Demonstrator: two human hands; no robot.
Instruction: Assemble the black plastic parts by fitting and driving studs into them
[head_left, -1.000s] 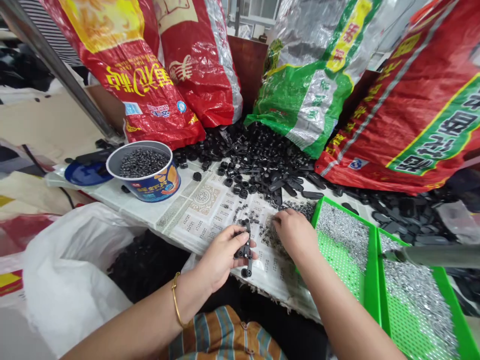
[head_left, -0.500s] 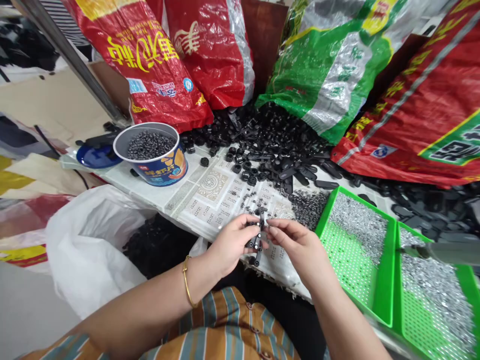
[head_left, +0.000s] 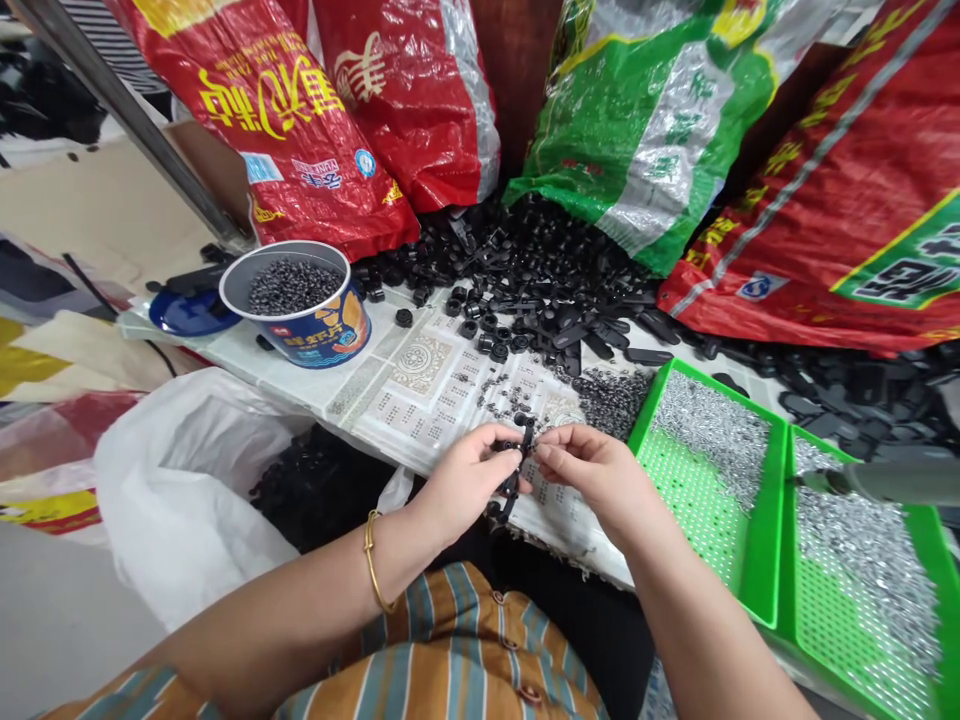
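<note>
My left hand (head_left: 474, 474) grips a black plastic part (head_left: 526, 432), a narrow piece with round ends, over the table's front edge. Thumb and fingers close around its middle, so part of it is hidden. Close against its right side, my right hand (head_left: 585, 462) is pinched, thumb to fingertips; whatever lies between them is too small to make out. Just beyond the hands, tiny dark pieces (head_left: 510, 395) are scattered on the patterned white tablecloth (head_left: 409, 408). A heap of small dark metal bits (head_left: 613, 400) lies beyond my right hand.
Two green perforated trays (head_left: 780, 520) of small silvery pieces stand at right, a screwdriver-like tool (head_left: 877, 482) over one. A blue tub (head_left: 315, 335) of tiny dark pieces stands left. Black plastic parts (head_left: 555, 260) pile up before red and green sacks (head_left: 645, 140). A white bag (head_left: 172, 480) hangs lower left.
The black plastic part has turned in my left hand, its side now facing up differently. My right fingers stay close beside it. The camera view has shifted slightly.
</note>
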